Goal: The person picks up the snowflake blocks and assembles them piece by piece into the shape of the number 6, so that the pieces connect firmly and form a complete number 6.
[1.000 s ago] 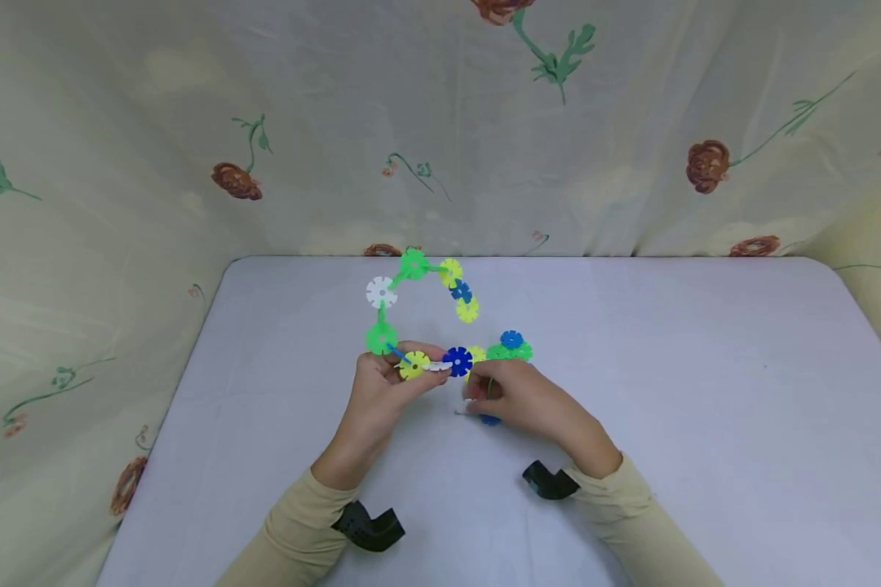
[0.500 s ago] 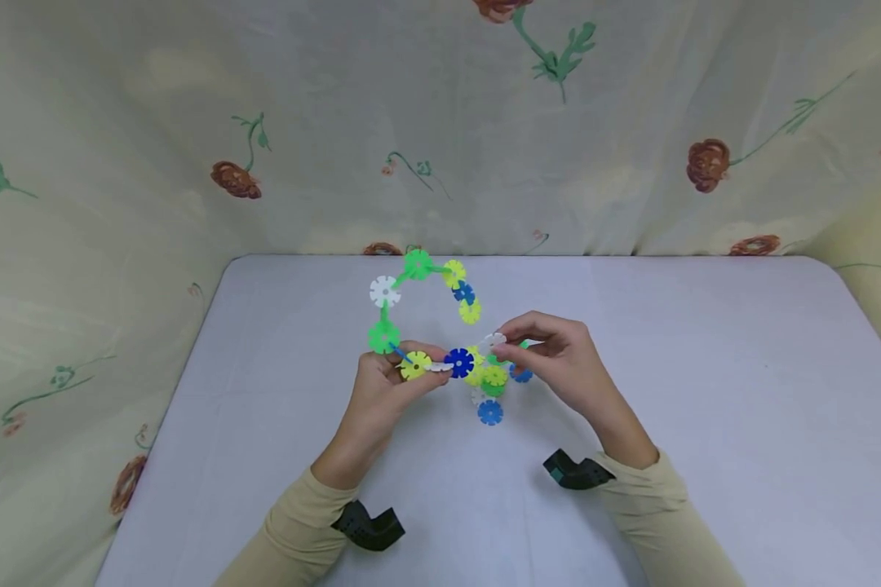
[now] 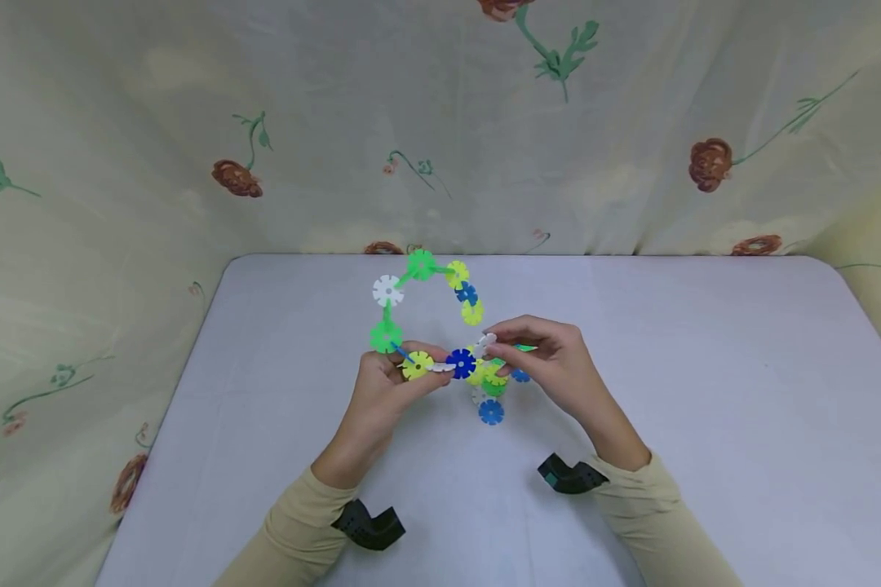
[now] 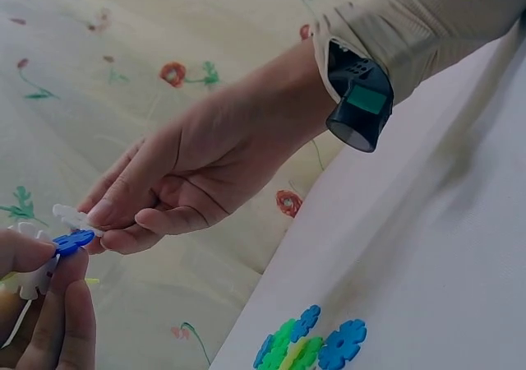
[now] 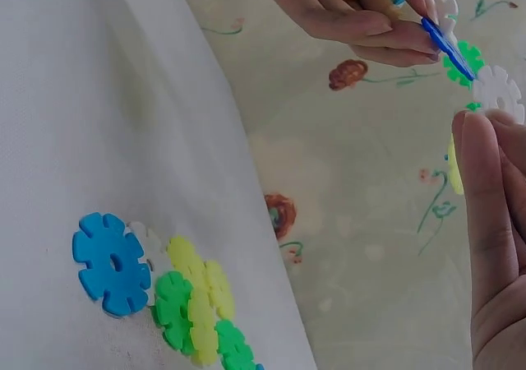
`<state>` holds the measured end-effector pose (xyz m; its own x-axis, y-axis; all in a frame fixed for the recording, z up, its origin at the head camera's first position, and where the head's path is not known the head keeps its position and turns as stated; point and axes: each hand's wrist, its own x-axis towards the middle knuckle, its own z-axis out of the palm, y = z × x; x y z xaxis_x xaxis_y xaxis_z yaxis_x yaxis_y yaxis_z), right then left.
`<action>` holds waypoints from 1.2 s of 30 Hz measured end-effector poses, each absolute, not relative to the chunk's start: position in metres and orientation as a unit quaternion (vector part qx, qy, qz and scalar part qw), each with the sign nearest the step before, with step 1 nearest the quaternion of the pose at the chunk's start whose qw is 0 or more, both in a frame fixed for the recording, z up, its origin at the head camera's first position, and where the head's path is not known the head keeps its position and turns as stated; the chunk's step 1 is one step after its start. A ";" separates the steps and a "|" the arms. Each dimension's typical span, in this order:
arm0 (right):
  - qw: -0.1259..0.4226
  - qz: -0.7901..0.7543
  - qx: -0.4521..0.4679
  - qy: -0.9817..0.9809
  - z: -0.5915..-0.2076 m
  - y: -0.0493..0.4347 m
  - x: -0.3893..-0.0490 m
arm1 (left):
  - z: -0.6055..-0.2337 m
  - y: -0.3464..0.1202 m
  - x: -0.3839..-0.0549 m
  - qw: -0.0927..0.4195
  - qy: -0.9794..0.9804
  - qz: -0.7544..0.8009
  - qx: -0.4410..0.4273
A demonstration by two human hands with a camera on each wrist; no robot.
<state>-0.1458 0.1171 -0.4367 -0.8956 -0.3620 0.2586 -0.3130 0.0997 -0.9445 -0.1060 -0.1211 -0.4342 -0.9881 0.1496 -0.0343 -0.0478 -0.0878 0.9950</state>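
My left hand (image 3: 392,385) pinches the near end of a curved chain of slotted snowflake building discs. That end has a yellow disc (image 3: 417,366), a white disc seen edge-on and a dark blue disc (image 3: 461,364). With thumb and fingers my right hand (image 3: 546,355) holds a loose-looking white disc (image 5: 497,90) against the blue disc's edge. In the right wrist view the two discs meet at their edges; whether the slots engage I cannot tell. From the left hand the chain arches away through a green disc (image 3: 386,336) to a free yellow disc (image 3: 472,312).
Below the hands, a pile of discs lies on the white-covered table (image 3: 705,391), with a blue disc (image 3: 491,412) nearest. The right hand partly hides the pile in the head view. A flowered curtain (image 3: 558,163) hangs behind the table.
My right hand has risen from the pile with a white disc and moved slightly left to the dark blue disc. The left hand and chain have barely shifted.
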 end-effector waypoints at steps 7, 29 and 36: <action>0.030 -0.629 -0.230 0.742 -0.436 0.119 -0.146 | -0.432 -0.121 -0.106 0.073 0.672 0.737 0.033; 0.047 -0.589 -0.288 0.754 -0.433 0.123 -0.146 | -0.431 -0.120 -0.104 0.083 0.674 0.733 0.042; 0.052 -0.578 -0.322 0.748 -0.430 0.120 -0.144 | -0.431 -0.120 -0.104 0.072 0.681 0.727 0.051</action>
<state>-0.1438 0.1204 -0.4298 -0.7873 -0.5416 0.2945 -0.4219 0.1251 -0.8980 -0.1038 -0.1204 -0.4305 -0.9844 0.1743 -0.0241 -0.0353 -0.0615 0.9975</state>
